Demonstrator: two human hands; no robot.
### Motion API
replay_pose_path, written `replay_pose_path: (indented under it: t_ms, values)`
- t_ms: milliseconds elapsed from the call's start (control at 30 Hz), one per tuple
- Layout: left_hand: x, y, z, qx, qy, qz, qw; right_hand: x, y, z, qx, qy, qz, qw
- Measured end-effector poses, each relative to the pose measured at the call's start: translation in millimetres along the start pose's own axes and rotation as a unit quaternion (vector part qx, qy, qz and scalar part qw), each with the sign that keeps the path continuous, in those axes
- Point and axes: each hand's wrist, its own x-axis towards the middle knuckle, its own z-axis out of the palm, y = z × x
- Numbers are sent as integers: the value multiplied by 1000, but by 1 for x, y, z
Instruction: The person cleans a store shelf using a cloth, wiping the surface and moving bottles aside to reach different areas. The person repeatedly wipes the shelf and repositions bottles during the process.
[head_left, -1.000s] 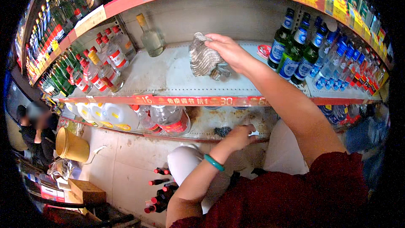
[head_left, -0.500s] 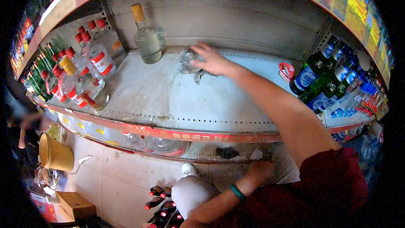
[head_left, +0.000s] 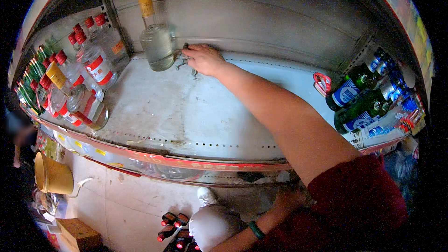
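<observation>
My right hand [head_left: 204, 59] reaches to the back of the shelf [head_left: 214, 105] and grips a crumpled grey rag [head_left: 185, 61], pressed to the white surface near the back wall. Just left of the rag stands a clear bottle with a yellow cap [head_left: 157, 46], a small gap apart from it. Down at the lower right, my left hand [head_left: 287, 204] is in shadow in front of the shelf's lower level, with a green bracelet [head_left: 256, 229] on its wrist. Its fingers are too dark to make out.
Clear bottles with red caps [head_left: 99, 63] crowd the shelf's left end. Green bottles with blue labels [head_left: 347, 93] are at the right, beside a red-and-white ring-shaped item [head_left: 322, 84]. Dark bottles [head_left: 175, 228] stand on the floor, with a yellow bucket [head_left: 58, 175] and a cardboard box [head_left: 79, 234] farther left.
My right hand has moved left along the back of the shelf with the rag, nearer the yellow-capped bottle. The rag is more bunched under the fingers. The whole view has shifted slightly.
</observation>
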Motion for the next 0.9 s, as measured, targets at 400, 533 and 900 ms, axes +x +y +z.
replay_pose_path:
  t_ms: [400, 533, 900]
  values:
    - [-1, 2, -45, 1, -127, 115, 985, -82, 24, -28, 76, 4, -105, 992]
    - [-8, 1, -39, -8, -109, 77, 991, -59, 24, -27, 20, 12, 10, 1000]
    - [5, 2, -50, 28, -26, 123, 992, -21, -18, -5, 28, -17, -60, 998]
